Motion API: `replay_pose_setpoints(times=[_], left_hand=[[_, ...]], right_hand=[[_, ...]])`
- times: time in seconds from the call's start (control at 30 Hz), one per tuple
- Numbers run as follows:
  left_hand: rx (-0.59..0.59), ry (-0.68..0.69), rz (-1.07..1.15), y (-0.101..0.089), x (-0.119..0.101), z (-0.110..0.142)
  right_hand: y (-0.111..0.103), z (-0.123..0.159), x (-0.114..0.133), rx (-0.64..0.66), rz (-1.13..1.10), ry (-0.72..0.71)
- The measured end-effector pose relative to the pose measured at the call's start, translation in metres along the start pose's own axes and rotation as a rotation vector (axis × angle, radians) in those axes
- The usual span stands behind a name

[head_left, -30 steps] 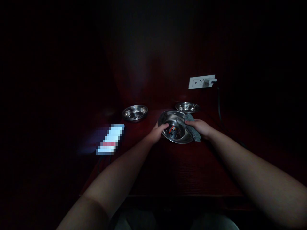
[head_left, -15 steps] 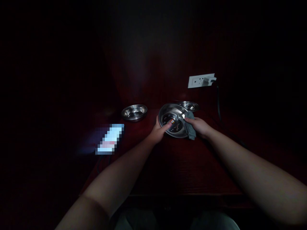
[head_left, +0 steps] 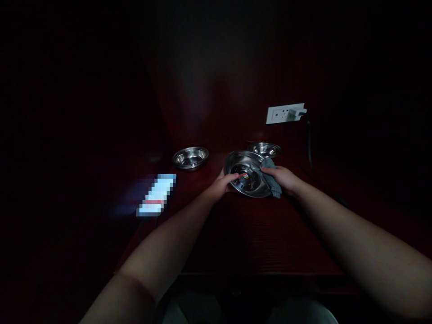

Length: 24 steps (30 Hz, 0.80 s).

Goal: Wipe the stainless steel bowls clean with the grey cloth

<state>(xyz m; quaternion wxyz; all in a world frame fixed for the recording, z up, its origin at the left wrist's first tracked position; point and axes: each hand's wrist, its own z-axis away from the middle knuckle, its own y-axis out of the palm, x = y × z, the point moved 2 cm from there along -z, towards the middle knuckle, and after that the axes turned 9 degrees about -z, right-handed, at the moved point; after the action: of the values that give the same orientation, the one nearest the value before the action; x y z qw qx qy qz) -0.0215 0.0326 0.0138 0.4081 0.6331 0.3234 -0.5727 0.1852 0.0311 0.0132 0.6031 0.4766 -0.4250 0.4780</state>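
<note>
A shiny steel bowl [head_left: 245,159] is held tilted toward me above the dark red table, an orange and white sticker [head_left: 244,176] on its inner base. My left hand [head_left: 221,185] grips its left rim, thumb inside and fingers behind. My right hand [head_left: 282,178] is closed on a grey-green cloth [head_left: 271,179], which is folded over the bowl's right rim. The fingers of that hand are partly hidden behind the cloth. Beyond the held bowl sits another steel bowl [head_left: 266,148], partly covered by it. A further steel bowl [head_left: 191,158] stands to the left, apart from my hands.
A lit phone [head_left: 157,195], its screen blurred out, lies on the left of the table [head_left: 236,243]. On the back wall is a white socket plate [head_left: 279,114] with a plug in it; its black cable [head_left: 309,144] hangs down to the right. Surroundings are very dark.
The held bowl has turned and tipped slightly, its sticker now a little to the right and lower. The cloth has slid slightly right and down with my right hand. Both grips stay.
</note>
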Motion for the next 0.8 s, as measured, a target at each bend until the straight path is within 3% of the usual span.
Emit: replay_pose_setpoints(times=[0.27, 0.47, 0.8], left_hand=[[0.086, 0.03, 0.04, -0.006, 0.002, 0.0], [0.133, -0.021, 0.041, -0.01, 0.005, -0.001], [0.022, -0.014, 0.077, -0.004, 0.013, -0.002]], right_hand=[[-0.002, 0.001, 0.0, 0.028, 0.03, -0.007], [-0.004, 0.002, -0.001, 0.1, 0.063, 0.009], [0.001, 0.003, 0.001, 0.139, 0.032, 0.013]])
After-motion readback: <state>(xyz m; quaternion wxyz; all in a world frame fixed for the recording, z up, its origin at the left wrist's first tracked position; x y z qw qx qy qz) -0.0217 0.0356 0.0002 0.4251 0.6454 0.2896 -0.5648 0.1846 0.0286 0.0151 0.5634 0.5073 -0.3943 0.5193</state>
